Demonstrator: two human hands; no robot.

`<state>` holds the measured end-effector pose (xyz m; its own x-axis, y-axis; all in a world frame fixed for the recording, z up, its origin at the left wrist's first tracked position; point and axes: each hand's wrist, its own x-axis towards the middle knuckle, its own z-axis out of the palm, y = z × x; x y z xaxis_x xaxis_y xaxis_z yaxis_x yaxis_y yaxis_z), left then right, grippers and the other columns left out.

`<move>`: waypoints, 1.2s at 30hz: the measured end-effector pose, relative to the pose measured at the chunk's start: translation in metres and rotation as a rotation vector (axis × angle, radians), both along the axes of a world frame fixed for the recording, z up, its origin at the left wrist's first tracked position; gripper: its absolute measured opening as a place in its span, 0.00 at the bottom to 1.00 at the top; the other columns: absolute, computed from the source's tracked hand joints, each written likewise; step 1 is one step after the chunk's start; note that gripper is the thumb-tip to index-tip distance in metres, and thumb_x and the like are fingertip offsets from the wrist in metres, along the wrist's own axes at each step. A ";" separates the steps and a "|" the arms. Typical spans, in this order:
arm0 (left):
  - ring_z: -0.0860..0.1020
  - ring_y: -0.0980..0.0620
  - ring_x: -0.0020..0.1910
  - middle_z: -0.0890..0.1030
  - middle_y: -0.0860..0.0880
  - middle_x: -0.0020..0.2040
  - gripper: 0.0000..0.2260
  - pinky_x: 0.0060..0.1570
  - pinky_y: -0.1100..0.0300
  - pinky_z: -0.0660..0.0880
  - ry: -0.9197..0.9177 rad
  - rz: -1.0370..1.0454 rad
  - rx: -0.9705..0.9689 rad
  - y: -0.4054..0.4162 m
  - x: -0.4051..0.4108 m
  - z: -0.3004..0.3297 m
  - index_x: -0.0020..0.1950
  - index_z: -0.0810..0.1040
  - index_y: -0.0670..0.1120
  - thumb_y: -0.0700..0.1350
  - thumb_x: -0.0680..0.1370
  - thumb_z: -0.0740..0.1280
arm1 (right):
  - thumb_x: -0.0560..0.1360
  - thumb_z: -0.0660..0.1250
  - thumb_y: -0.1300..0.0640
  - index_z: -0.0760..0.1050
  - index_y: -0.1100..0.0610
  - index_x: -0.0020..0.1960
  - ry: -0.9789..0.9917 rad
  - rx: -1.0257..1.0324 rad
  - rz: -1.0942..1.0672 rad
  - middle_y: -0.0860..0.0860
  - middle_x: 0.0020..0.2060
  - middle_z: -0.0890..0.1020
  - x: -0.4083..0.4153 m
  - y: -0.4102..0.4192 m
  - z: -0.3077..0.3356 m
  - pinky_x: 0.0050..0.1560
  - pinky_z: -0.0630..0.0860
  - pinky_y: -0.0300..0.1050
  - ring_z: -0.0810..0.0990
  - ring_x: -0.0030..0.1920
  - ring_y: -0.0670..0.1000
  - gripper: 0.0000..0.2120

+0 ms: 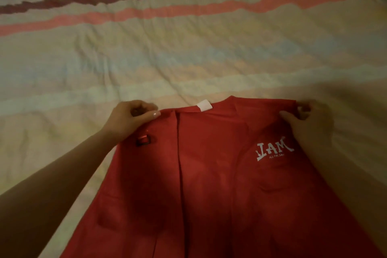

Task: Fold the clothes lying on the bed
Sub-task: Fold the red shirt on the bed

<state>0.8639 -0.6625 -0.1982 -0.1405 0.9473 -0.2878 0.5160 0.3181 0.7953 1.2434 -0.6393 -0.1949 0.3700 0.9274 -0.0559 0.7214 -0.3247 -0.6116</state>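
A red garment (209, 174) with a white printed logo on its right chest and a white label at the collar stretches from the frame's bottom edge up to the middle. My left hand (132, 117) pinches its top left corner at the shoulder. My right hand (307, 123) grips the top right corner. Both hands hold the top edge taut over the bed. A front opening runs down the garment left of centre, and a small dark ring hangs near the left shoulder. The garment's lower part is cut off by the frame.
The striped bedspread (188, 52) covers the whole bed, pale pastel bands near me and pink, maroon and black stripes at the far side. It is slightly wrinkled.
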 end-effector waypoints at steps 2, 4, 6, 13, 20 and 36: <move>0.81 0.61 0.49 0.84 0.59 0.48 0.05 0.51 0.71 0.75 -0.090 -0.006 -0.038 -0.014 -0.019 0.007 0.46 0.83 0.48 0.41 0.71 0.73 | 0.69 0.73 0.53 0.74 0.60 0.58 -0.072 0.154 0.049 0.60 0.56 0.74 -0.022 -0.006 0.013 0.55 0.66 0.47 0.71 0.57 0.60 0.20; 0.80 0.65 0.48 0.82 0.63 0.47 0.08 0.47 0.75 0.74 -0.115 -0.011 -0.065 -0.027 -0.035 0.010 0.50 0.82 0.45 0.38 0.72 0.71 | 0.69 0.73 0.53 0.76 0.59 0.55 -0.053 0.234 0.221 0.58 0.51 0.77 -0.055 -0.008 0.019 0.53 0.67 0.47 0.73 0.52 0.57 0.17; 0.79 0.68 0.44 0.82 0.63 0.46 0.10 0.43 0.77 0.72 -0.116 -0.007 -0.087 -0.037 -0.048 0.010 0.53 0.81 0.43 0.36 0.73 0.70 | 0.68 0.74 0.54 0.79 0.58 0.49 0.018 0.245 0.426 0.53 0.41 0.79 -0.098 -0.008 0.021 0.47 0.72 0.48 0.76 0.41 0.53 0.12; 0.78 0.68 0.43 0.82 0.50 0.51 0.16 0.47 0.76 0.73 -0.149 0.056 -0.061 -0.039 -0.041 -0.002 0.60 0.79 0.43 0.40 0.73 0.71 | 0.71 0.71 0.47 0.83 0.58 0.40 0.034 0.057 0.421 0.54 0.36 0.83 -0.200 -0.015 0.001 0.39 0.71 0.40 0.80 0.40 0.53 0.13; 0.81 0.55 0.42 0.84 0.46 0.46 0.10 0.50 0.62 0.77 -0.152 0.060 -0.036 -0.033 -0.032 -0.006 0.50 0.82 0.43 0.37 0.70 0.74 | 0.73 0.69 0.52 0.66 0.55 0.28 0.026 -0.121 0.329 0.53 0.33 0.75 -0.230 -0.018 -0.014 0.37 0.64 0.40 0.78 0.41 0.57 0.19; 0.79 0.53 0.40 0.83 0.48 0.41 0.12 0.40 0.63 0.75 -0.148 0.245 -0.022 0.018 -0.012 -0.016 0.41 0.82 0.42 0.51 0.69 0.75 | 0.71 0.71 0.50 0.77 0.61 0.39 -0.106 -0.009 0.219 0.58 0.36 0.80 -0.206 0.043 -0.017 0.37 0.69 0.43 0.80 0.41 0.58 0.14</move>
